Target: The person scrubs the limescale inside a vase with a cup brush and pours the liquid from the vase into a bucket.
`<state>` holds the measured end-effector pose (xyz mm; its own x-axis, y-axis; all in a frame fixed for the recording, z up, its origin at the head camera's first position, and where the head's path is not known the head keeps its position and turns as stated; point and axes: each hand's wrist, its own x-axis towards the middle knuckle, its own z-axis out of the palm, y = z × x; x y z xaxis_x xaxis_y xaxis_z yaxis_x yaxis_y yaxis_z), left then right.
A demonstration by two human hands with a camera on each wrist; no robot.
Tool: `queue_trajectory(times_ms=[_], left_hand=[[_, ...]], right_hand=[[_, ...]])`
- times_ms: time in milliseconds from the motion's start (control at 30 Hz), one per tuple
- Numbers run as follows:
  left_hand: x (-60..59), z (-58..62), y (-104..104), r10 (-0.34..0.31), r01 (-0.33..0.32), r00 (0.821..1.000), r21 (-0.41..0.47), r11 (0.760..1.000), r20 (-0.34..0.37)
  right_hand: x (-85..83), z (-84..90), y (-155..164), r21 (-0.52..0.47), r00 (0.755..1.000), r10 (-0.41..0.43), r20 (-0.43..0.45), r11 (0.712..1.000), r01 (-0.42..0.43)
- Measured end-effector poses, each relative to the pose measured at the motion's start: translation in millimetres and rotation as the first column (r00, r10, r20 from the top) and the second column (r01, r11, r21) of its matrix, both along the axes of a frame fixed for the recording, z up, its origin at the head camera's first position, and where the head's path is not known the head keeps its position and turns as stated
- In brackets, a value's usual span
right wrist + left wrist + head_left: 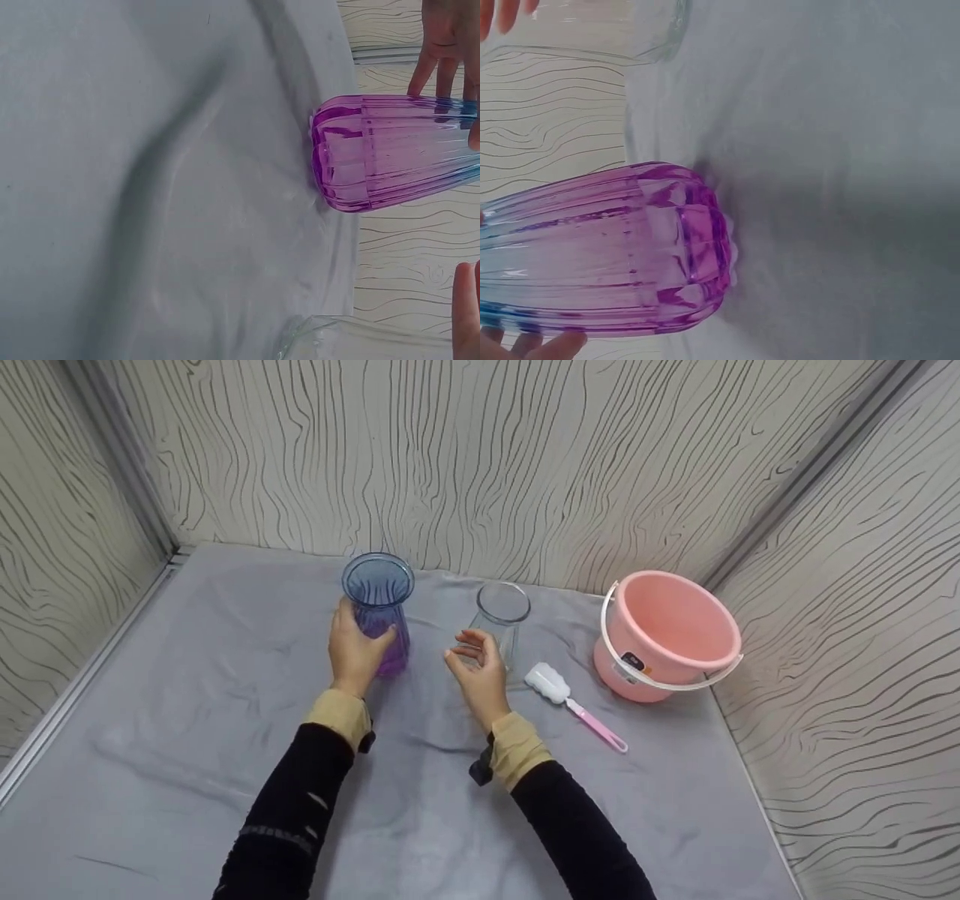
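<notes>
My left hand (356, 652) grips a ribbed glass vase (380, 585), its thumb on one side and fingers on the other. Blue at the flared rim, the vase fades to purple at its base, and it stands upright. The purple base (694, 255) shows close against the cloth in the left wrist view. Just in front of a clear glass vase (504, 619), my right hand (480, 675) hovers with fingers loosely bent and nothing between them. That hand hides part of the clear vase. Only fingertips (465, 300) of it appear in the right wrist view.
A bottle brush (551, 684) with a white head and pink handle lies right of the clear vase. Farther right stands a pink bucket (637, 675) with a white handle. Wrinkled grey cloth (442, 810) covers the table, with patterned walls (465, 457) behind and at both sides.
</notes>
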<state>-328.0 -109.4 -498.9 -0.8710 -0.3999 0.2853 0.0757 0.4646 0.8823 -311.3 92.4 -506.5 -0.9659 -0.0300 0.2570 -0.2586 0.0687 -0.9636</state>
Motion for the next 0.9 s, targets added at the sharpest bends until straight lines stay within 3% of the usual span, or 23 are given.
queue_trajectory(times_ms=[400, 567, 733, 900], left_hand=[[15.4, -11.2, 0, -0.042, 0.034, 0.992, -0.066, 0.997, -0.122], [20.9, -15.1, 0, -0.083, 0.061, 0.98, -0.127, 0.99, -0.179], [24.3, -18.3, 1, -0.168, 0.125, 0.963, -0.201, 0.972, -0.213], [27.9, -20.7, 4, -0.24, 0.181, 0.945, -0.257, 0.949, -0.222]], right_hand=[[0.6, 0.6, -27, 0.064, 0.984, 0.179, 0.01, 0.982, -0.179], [-1.5, 6.2, -39, 0.07, 0.982, 0.184, 0.037, 0.98, -0.186], [-4.0, 9.8, -43, 0.113, 0.982, 0.179, 0.061, 0.976, -0.185], [-6.0, 7.9, -45, 0.145, 0.986, 0.168, 0.024, 0.975, -0.169]])
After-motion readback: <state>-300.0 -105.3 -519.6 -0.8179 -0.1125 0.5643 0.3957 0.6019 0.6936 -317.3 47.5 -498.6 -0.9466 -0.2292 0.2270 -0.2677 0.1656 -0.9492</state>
